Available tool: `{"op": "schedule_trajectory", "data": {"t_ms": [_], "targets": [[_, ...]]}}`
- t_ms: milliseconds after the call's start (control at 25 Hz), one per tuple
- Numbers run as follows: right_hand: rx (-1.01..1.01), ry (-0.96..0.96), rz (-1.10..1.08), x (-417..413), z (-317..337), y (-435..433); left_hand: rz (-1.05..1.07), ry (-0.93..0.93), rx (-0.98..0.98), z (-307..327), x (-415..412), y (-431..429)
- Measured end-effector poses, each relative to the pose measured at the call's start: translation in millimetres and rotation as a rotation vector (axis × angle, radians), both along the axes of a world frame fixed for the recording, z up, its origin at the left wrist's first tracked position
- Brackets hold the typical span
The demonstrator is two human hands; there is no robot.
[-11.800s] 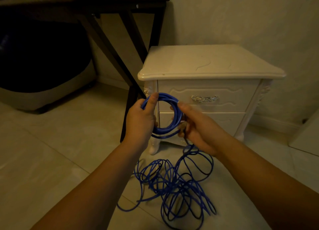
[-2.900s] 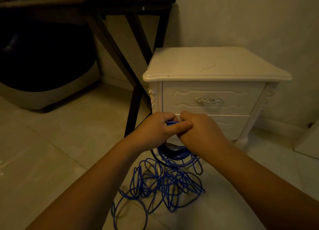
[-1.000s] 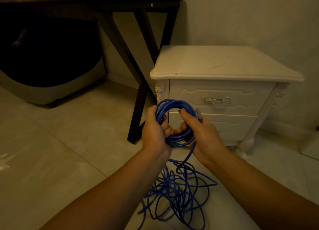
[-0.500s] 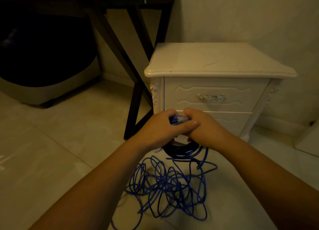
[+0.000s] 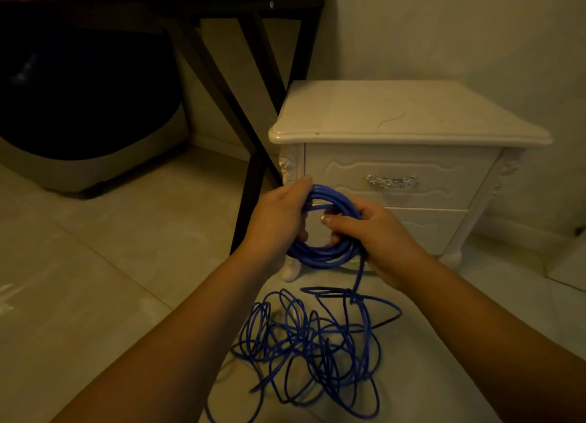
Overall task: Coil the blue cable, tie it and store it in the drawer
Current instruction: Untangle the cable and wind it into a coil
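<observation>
Holding the coiled cable (image 5: 322, 253) in front of the nightstand (image 5: 396, 118), the left grip (image 5: 277, 221) curls round its left side. The right grip (image 5: 383, 242) clasps the right side. Loose loops lie on the floor (image 5: 95, 264) before the nightstand, whose drawer (image 5: 444, 173) is closed.

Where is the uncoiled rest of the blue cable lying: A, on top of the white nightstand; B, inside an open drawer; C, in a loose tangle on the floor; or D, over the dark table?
C: a strand drops from the coil gripped by the left hand and right hand into a loose tangle on the floor.
</observation>
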State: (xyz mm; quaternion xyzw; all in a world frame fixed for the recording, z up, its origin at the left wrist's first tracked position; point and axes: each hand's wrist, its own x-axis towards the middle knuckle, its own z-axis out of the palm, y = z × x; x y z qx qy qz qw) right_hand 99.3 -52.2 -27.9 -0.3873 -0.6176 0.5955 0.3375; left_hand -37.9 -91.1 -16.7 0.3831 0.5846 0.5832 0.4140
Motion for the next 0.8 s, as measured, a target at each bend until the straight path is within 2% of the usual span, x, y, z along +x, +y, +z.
{"op": "schedule_trajectory", "data": {"t_ms": [200, 320, 440, 560, 640, 720, 800], "targets": [[-0.437, 0.479, 0.1, -9.8, -3.5, -14.4, 0.058, -0.37, -0.053, -0.8, 2.4, -2.8], [-0.493, 0.452, -0.012, -9.7, -5.7, -11.0, -0.005, -0.469, -0.058, -8.2, 12.8, -7.2], [-0.377, 0.289, -0.138, -4.3, -0.3, -2.9, -0.164, -0.473, -0.048, -6.7, 10.8, -10.5], [-0.181, 0.024, -0.089, 3.0, 10.7, 3.6, -0.344, -0.322, -0.094, 0.5, -6.7, -11.1], [0.07, -0.267, -0.026, 3.9, 15.5, 6.1, -0.461, -0.111, -0.149, 1.5, -13.0, -11.9], [0.373, -0.543, 0.045, -0.1, 16.1, 5.7, -0.474, 0.087, -0.182, -0.8, -6.9, -11.7], [0.549, -0.643, 0.065, -5.8, 14.7, 3.3, -0.39, 0.142, -0.169, -3.8, 2.7, -9.7]]}}
